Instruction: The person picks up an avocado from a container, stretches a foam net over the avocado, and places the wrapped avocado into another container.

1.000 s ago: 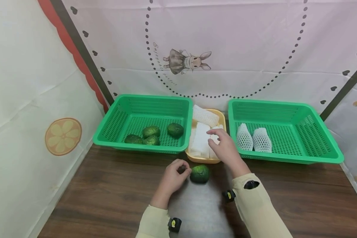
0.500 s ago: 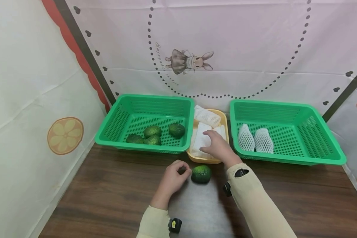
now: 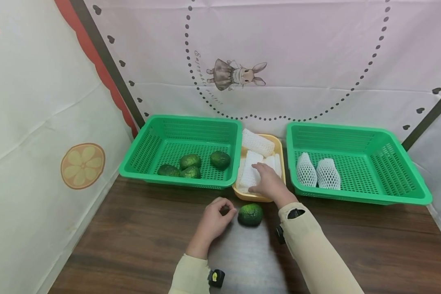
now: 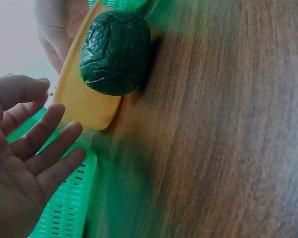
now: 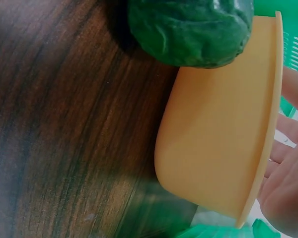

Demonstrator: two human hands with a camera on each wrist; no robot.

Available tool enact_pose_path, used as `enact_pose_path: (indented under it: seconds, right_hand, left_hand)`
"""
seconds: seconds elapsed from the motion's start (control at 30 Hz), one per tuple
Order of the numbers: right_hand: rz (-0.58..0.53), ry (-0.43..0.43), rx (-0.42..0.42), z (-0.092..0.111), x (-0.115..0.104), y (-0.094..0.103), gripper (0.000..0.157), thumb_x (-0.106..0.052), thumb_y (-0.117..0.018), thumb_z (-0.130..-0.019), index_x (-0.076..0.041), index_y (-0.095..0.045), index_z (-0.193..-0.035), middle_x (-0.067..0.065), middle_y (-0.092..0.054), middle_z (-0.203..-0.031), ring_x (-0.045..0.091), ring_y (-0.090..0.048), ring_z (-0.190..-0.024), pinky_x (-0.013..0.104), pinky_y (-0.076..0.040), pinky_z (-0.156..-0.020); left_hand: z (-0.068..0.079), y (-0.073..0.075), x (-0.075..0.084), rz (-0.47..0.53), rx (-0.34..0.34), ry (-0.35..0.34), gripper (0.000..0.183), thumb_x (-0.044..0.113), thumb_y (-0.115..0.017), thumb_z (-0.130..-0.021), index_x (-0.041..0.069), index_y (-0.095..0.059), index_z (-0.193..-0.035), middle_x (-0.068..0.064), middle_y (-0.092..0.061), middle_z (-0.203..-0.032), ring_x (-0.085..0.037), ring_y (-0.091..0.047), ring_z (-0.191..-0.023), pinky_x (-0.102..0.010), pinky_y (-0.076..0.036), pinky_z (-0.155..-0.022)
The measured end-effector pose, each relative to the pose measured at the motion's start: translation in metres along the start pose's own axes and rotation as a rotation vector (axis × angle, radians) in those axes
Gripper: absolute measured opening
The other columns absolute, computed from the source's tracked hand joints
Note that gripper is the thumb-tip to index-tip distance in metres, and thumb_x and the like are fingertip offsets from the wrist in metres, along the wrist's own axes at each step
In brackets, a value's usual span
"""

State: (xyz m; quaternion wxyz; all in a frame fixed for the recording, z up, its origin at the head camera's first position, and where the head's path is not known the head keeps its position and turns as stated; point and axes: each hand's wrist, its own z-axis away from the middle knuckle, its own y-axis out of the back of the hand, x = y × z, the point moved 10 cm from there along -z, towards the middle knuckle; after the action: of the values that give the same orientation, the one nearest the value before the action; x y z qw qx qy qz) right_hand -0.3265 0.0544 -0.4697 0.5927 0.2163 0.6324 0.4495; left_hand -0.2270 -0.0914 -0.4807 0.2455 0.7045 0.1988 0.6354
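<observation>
A dark green, wrinkled avocado (image 3: 250, 214) lies on the table in front of the yellow bin (image 3: 252, 197). Just left of it rests my left hand (image 3: 214, 218), its fingers loosely bent and nothing between them; the left wrist view shows a gap between these fingers and the avocado (image 4: 115, 53). My right hand (image 3: 270, 181) reaches over the bin's front rim, thumb and fingers spread above a white foam net sleeve (image 3: 250, 171). In the right wrist view, its fingers are partly hidden behind the bin's wall (image 5: 216, 134).
Several more avocados (image 3: 190, 161) lie in the left green basket (image 3: 176, 183). The right green basket (image 3: 360, 196) holds two pieces in white foam nets (image 3: 328, 174). Another foam sleeve (image 3: 258, 142) lies at the bin's back. A printed cloth wall (image 3: 308, 49) stands behind.
My right hand has moved slightly left and lower over the foam sleeves in the bin. My left hand has stayed beside the avocado. The whole head view has shifted a little.
</observation>
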Motion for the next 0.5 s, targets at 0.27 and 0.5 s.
enact_pose_path:
  seconds: [0.27,0.5]
  right_hand:
    - [0.007,-0.012,-0.005,-0.0013,0.0034,-0.0037,0.059,-0.018,-0.073,-0.078,-0.004,-0.05,-0.131,0.015,-0.05,-0.132,0.03,-0.042,-0.124,0.042,-0.032,-0.102]
    - [-0.008,-0.014,-0.019,0.0005,0.0026,-0.0037,0.049,-0.02,-0.067,-0.084,-0.006,-0.054,-0.129,0.014,-0.052,-0.13,0.03,-0.043,-0.123,0.043,-0.032,-0.102]
  left_hand:
    - [-0.0001,0.0019,0.0009,0.009,0.018,0.001,0.011,0.016,-0.065,-0.086,0.018,-0.058,-0.078,-0.003,-0.056,-0.086,-0.022,-0.053,-0.079,-0.032,-0.043,-0.068]
    - [-0.0004,0.0018,0.0018,0.008,0.017,-0.004,0.011,0.016,-0.065,-0.086,0.018,-0.058,-0.078,-0.004,-0.056,-0.087,-0.023,-0.053,-0.079,-0.032,-0.043,-0.068]
